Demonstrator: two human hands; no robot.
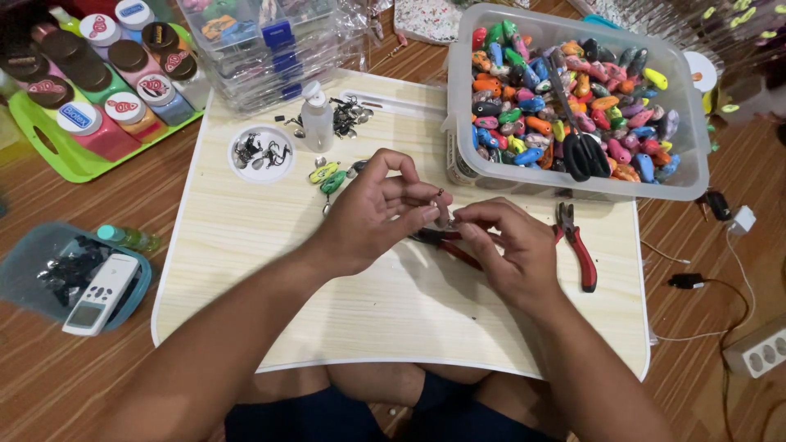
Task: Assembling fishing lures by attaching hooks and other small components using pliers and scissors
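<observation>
Your left hand point(378, 214) & right hand point(508, 245): fingertips pinched together on a small metal ring point(443, 214), above red-handled pliers point(442, 240) on tabletop point(246, 270); bead tub point(573, 98) just beyond.

Bright, even indoor light w/ soft shadows, sharp at center, slight wide-angle stretch twd edges.
</observation>
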